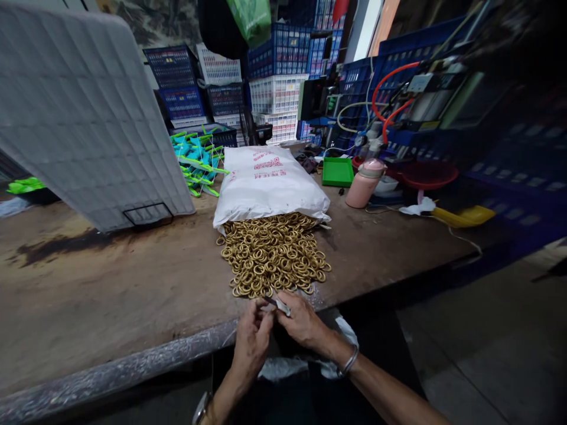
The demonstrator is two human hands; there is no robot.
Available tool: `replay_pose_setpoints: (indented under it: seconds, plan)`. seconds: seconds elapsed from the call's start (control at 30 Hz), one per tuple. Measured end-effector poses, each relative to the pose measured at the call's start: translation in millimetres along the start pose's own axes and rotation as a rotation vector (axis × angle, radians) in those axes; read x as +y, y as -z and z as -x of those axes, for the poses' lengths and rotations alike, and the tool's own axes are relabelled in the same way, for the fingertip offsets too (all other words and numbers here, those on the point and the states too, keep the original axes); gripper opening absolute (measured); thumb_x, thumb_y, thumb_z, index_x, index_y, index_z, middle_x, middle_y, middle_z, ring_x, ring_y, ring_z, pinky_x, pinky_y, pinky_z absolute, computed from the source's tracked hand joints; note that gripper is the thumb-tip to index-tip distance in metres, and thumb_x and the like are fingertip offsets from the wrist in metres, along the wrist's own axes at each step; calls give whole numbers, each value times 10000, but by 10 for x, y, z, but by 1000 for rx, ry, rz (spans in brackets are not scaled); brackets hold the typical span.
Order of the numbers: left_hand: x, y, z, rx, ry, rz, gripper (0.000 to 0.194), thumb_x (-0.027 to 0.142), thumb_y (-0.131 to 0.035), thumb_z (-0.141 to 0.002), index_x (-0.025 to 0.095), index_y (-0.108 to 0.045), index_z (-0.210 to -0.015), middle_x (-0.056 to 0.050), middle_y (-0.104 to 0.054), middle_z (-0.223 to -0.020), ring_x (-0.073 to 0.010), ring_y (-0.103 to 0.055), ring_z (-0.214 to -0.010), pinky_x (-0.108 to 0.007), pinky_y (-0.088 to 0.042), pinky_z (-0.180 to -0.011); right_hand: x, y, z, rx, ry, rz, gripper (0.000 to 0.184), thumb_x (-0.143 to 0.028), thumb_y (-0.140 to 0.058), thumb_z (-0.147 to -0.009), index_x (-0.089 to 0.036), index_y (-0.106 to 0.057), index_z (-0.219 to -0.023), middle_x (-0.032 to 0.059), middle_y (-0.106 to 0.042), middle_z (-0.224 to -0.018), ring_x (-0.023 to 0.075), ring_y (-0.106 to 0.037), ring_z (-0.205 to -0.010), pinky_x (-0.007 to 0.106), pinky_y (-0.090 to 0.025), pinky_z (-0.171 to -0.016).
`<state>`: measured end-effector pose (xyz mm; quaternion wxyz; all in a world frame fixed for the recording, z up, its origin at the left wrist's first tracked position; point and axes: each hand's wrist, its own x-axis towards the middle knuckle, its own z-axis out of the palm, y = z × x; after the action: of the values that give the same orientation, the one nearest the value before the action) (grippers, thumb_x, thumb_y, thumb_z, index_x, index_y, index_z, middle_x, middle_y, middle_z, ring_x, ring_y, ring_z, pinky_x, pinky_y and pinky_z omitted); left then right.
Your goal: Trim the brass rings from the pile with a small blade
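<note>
Rings (274,257) of a dull gold colour are being heaped at the centre of the frame, in front of the open mouth of a white sack (270,183), by whose edge the farthest ones are being covered. Both are being carried by the brown tabletop (133,289). Just below the heap, at the lower centre, the two hands are being held close together near the tabletop's front edge. By the grip of the right hand (305,321), a small tool (283,307) with a pale handle is being held closely, its dark end being pointed toward the left hand (251,337). The left grip is being kept narrow, with thumb and fingers bent together; whether a ring is being pinched there cannot be told. A metal bracelet (349,360) is being worn on the right wrist, and a watch (202,408) on the left. To the right of the sack, a green tray (337,172) and a pink bottle (365,186) are being supported by the tabletop. Much of the upper left is being filled by a pale ribbed panel (88,112), while crates (279,53) are being stacked at the upper centre.
</note>
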<state>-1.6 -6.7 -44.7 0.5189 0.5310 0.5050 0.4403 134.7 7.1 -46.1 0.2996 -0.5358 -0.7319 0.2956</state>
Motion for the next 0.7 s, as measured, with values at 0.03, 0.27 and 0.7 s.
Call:
replay_pose_setpoints:
  seconds: [0.03,0.27,0.7]
  plan:
    - [-15,4,-20,-37,-44,-43,182,339,-534,-753,173,-574,-815,-4,-575,-667,-137,-515,-617,-224,-394,-581,-7,3,4,-3,-24,-37,118,-66,-447,-684,-183,-462,-674,-26,-497,-662,108,-429,-635,208,-295,-574]
    - [-49,-27,-32,-33,-81,-100,233,364,-497,-783,174,-542,-655,29,-483,-552,-115,-436,-534,-215,-356,-545,-72,119,37,-1,-198,-413,33,-168,-481,-717,-168,-506,-696,-49,-468,-627,86,-416,-595,185,-322,-551]
    - [7,-148,-14,-103,39,84,258,417,-498,-779,167,-532,-727,36,-526,-570,-60,-392,-404,-178,-316,-403,-88,95,92,2,-335,-591,287,-362,-420,-819,-173,-458,-607,-47,-455,-526,72,-394,-487,191,-314,-491]
